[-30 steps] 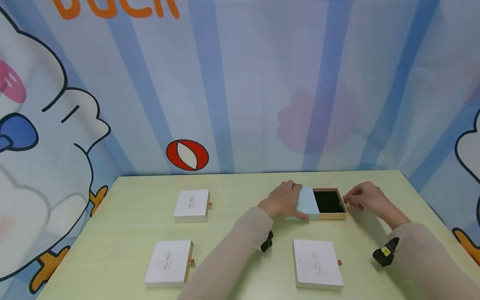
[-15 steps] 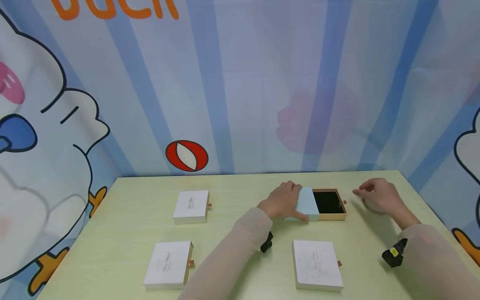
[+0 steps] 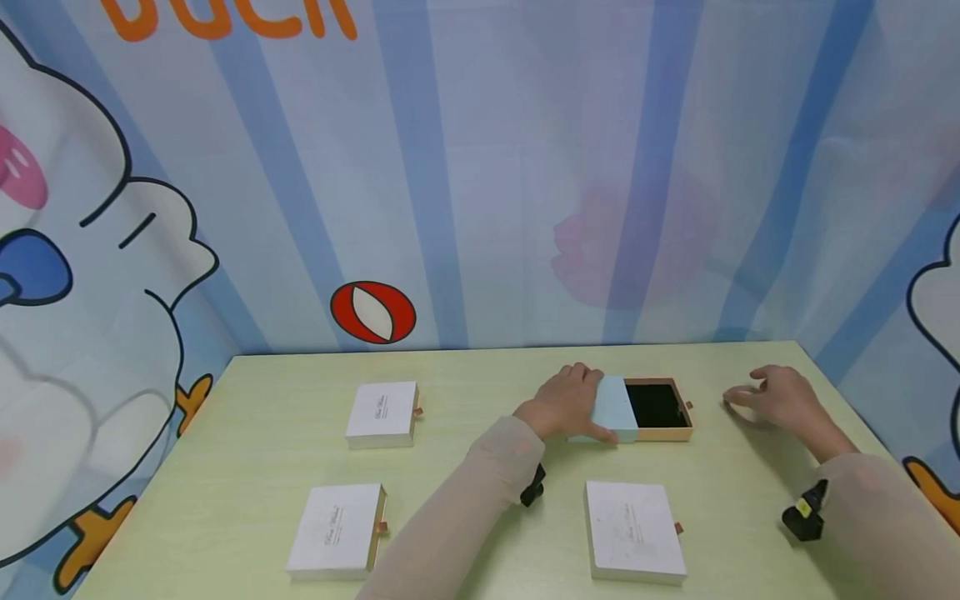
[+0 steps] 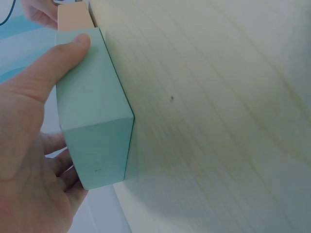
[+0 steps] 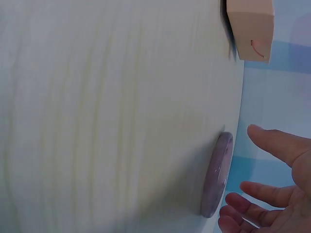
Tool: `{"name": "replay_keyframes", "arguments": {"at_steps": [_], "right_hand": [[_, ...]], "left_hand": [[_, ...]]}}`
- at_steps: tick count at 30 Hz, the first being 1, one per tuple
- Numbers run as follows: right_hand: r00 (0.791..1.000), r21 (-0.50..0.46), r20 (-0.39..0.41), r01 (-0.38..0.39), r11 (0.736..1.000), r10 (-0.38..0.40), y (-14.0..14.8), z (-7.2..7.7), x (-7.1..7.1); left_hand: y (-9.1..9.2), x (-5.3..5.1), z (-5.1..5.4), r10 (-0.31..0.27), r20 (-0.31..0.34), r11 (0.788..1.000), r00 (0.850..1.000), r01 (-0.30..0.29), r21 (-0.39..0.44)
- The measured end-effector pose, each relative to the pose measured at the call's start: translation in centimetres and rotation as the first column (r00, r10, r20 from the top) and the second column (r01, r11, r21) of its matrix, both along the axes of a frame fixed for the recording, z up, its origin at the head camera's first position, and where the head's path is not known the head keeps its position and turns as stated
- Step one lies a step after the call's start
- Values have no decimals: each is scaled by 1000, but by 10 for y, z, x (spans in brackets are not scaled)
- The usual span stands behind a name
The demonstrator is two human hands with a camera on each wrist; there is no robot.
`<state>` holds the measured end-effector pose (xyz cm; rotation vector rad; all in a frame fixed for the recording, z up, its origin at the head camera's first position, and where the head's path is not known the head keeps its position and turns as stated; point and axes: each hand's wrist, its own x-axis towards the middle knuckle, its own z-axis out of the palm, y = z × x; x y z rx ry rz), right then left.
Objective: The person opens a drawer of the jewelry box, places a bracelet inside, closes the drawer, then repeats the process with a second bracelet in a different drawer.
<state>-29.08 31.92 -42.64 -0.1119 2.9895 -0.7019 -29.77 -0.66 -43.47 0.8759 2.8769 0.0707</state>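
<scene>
My left hand (image 3: pixel 562 404) grips the light blue sleeve of a drawer box (image 4: pixel 92 87) at the far right of the table, thumb on the near side, fingers on the far side. The tan drawer (image 3: pixel 663 434) is pulled out to the right, showing its black lining. Right of it, my right hand (image 3: pixel 783 404) hovers with relaxed fingers and thumb apart, holding nothing. Just below those fingers a glossy purple-grey bangle (image 5: pixel 217 174) lies flat on the table; in the head view the hand covers much of it.
Three white drawer boxes lie on the pale table (image 3: pixel 480 500): one at back left (image 3: pixel 381 411), one at front left (image 3: pixel 335 529), and another box (image 3: pixel 634 529) in front of the blue one. A printed backdrop (image 3: pixel 510 167) rises behind the table.
My right hand has moved right, away from the drawer's pull tab, to above the bangle, and its fingers have spread. My left hand and the pulled-out drawer have stayed put.
</scene>
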Motion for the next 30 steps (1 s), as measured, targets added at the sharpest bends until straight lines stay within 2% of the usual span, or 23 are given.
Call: {"name": "replay_keyframes", "arguments": {"at_steps": [8,19,30], "right_hand": [[1000,44,13,-13,999,13,5,-3,2],[999,75,38,35,997,-38,5,-6,2],[998,35,36,52,998,-53,5,-10,1]], "left_hand": [[-1,2,1,3,4,1000,1000,-3,2],[-1,2,1,-4,-3,1000,1000,4,5],[0,0,-2,-13,-18,1000,1000,13,-14]]}}
